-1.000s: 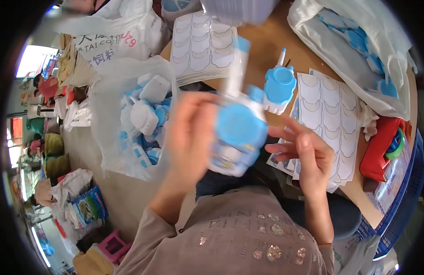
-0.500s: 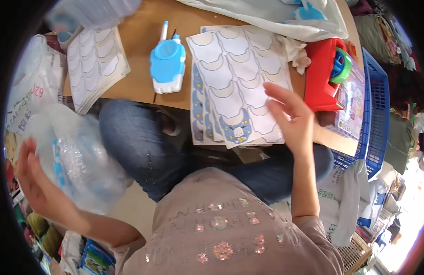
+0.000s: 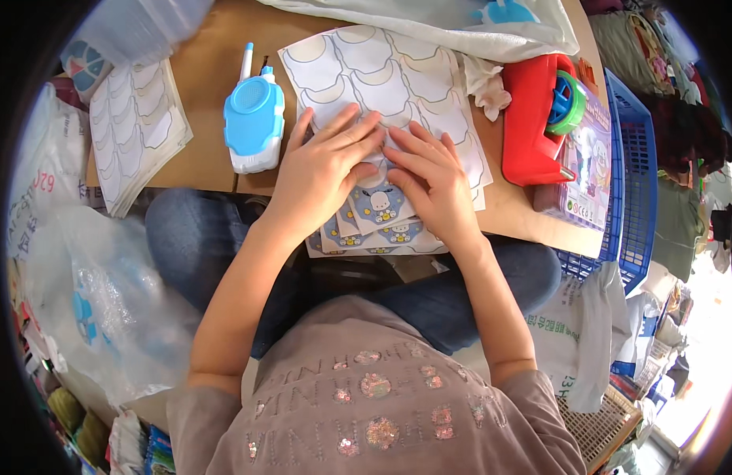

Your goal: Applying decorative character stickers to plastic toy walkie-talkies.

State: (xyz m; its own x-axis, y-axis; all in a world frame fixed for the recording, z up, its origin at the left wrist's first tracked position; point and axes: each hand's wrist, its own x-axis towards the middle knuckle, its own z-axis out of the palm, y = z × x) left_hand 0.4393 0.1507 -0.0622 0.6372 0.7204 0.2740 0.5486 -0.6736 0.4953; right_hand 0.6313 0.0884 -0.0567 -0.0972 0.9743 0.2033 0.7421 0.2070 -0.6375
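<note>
A stack of white sticker sheets (image 3: 334,67) lies on the table in front of me, with rows of outlined shapes. Blue cartoon dog stickers (image 3: 382,204) show along its near edge. My left hand (image 3: 322,170) rests on the top sheet, fingers stretched out and apart. Beside it, my right hand (image 3: 433,178) touches the same sheet with bent fingers, its thumb apart from the forefinger. The fingertips of both hands come close together over the middle of the sheet. What lies directly under them is hidden. A blue and white toy walkie-talkie (image 3: 255,123) stands left of my left hand.
At the right is a red tape dispenser (image 3: 524,131) with a green roll, beside a purple box (image 3: 591,162) and a blue basket (image 3: 637,182). Another sheet stack (image 3: 136,131) lies at the left. Clear plastic bags (image 3: 121,309) hang low left; crumpled tissue (image 3: 486,85) lies near the dispenser.
My left hand has come from the low left, by the plastic bag, onto the sheets. My right hand has moved inward onto the top sheet. The view has shifted slightly.
</note>
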